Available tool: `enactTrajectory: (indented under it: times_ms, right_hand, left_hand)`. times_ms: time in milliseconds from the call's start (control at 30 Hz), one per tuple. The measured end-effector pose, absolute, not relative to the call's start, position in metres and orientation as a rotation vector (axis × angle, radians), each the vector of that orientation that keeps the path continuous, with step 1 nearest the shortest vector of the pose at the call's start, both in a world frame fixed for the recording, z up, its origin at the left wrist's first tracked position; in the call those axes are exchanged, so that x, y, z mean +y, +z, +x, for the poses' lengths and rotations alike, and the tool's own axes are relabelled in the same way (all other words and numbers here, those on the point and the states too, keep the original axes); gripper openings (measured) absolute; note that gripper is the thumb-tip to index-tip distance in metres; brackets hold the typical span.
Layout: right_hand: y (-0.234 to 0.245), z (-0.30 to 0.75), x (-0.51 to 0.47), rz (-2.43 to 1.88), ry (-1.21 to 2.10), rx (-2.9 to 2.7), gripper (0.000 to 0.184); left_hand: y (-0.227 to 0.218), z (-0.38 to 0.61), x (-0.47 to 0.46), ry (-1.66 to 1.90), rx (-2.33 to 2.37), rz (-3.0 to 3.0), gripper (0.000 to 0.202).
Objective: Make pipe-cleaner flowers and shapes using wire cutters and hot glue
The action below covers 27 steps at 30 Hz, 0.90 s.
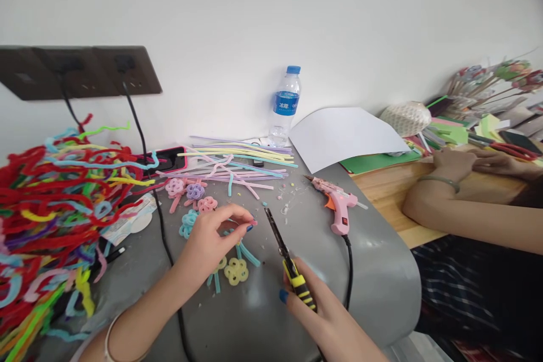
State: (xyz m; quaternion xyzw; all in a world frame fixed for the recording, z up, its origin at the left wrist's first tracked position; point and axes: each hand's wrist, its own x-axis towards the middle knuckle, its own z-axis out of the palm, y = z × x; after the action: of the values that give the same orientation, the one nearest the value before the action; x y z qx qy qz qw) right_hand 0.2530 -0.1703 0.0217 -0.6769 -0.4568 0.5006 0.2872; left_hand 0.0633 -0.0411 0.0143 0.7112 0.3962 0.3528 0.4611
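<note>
My left hand (212, 236) is closed in a pinch, with a small pink bit of pipe cleaner (255, 223) showing at its fingertips. My right hand (324, 308) grips pliers (297, 283) by their yellow-and-black handles, the narrow jaws pointing up and left near the pink bit. Around my left hand lie pipe-cleaner flowers: a yellow one (236, 271), a blue one (186, 224) partly behind the hand, a purple one (195, 191) and pink ones (174, 187). Short blue stems (249, 254) stick out beside my left fingers.
A pink glue gun (338, 203) lies right of centre, its cord running forward. Behind are loose pipe cleaners (241, 153), a phone (172, 159), a water bottle (286, 104) and white paper (343, 136). A tangled pipe-cleaner heap (63, 198) fills the left. Another person's arm (475, 220) rests at right.
</note>
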Motion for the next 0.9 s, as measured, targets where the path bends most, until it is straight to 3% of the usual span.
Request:
enactTrajectory:
  times_ms: [233, 467, 667, 900]
  right_hand:
    - [0.019, 0.253, -0.173, -1.833, 1.415, -1.184, 0.033]
    - [0.018, 0.243, -0.173, -1.817, 1.378, -1.244, 0.025]
    - [0.013, 0.243, -0.174, -1.856, 1.34, -1.246, 0.035]
    - [0.016, 0.244, -0.168, -1.797, 1.391, -1.318, 0.013]
  left_hand:
    - [0.015, 0.062, -0.043, 0.904, 0.981, 1.811, 0.013]
    - [0.011, 0.066, -0.045, 0.921, 1.012, 1.814, 0.013]
    - [0.012, 0.065, -0.045, 0.962, 0.985, 1.803, 0.014]
    - [0.015, 0.065, -0.046, 0.97, 1.009, 1.846, 0.013]
